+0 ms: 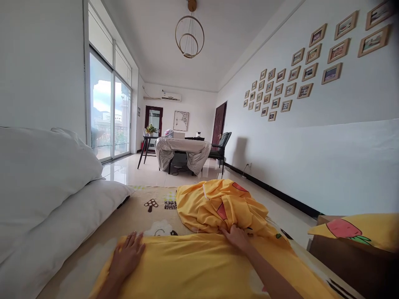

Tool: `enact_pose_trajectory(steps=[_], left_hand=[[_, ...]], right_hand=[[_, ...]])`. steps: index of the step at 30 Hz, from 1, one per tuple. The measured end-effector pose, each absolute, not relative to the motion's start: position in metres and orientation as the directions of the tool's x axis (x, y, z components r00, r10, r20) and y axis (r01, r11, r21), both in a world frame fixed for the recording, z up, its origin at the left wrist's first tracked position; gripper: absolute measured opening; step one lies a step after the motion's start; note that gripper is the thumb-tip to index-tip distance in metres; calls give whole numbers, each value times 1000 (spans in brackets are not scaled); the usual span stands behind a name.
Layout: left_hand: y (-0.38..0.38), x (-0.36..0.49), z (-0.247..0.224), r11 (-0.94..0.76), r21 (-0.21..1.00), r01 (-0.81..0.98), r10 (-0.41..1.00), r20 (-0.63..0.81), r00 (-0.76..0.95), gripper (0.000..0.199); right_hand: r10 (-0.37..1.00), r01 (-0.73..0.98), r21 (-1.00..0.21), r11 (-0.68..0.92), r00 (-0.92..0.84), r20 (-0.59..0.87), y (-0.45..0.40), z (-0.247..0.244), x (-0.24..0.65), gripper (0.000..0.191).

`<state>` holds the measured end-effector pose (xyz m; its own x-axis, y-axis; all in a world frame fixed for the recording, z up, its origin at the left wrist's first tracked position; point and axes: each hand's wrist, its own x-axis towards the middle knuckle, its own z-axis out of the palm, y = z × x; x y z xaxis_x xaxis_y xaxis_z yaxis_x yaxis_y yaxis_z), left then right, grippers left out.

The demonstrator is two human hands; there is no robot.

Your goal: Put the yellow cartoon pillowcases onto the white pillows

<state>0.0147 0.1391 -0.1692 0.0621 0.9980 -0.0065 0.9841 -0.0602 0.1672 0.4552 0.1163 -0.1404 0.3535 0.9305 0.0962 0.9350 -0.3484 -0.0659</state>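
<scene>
A yellow bed cover (187,265) with a pink radish-like print lies across the bed, smooth at the near side and heaped in loose folds at the far side. My left hand (127,255) rests flat on its left edge, fingers stretched out. At the near side of the heap, my right hand (237,239) has its fingers closed on the fabric; the fingertips are partly hidden in the folds. Beneath lies a beige sheet (137,211) with mushroom and sheep prints.
Two white pillows (93,207) are stacked at the left. Yellow printed cloth (374,230) drapes over a brown box (346,261) at the right. Beyond the bed stand a covered table (183,144), a black chair (222,146) and a stool with a plant (151,129).
</scene>
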Motion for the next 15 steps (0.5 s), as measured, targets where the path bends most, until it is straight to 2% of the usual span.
enact_pose_trajectory(steps=[3, 8, 11, 15], left_hand=[[140, 15, -170, -55, 164, 985, 998, -2, 56, 57], [142, 17, -170, -68, 123, 990, 998, 16, 67, 57], [140, 18, -168, -51, 136, 989, 999, 4, 51, 58], [137, 21, -165, -43, 122, 992, 999, -10, 45, 59]], right_hand=[[906, 909, -63, -413, 417, 78, 138, -138, 452, 70], [895, 900, 0, -436, 434, 103, 146, -135, 457, 66], [904, 906, 63, -418, 408, 127, 141, -136, 452, 50], [956, 951, 101, -292, 290, 33, 135, -140, 425, 28]])
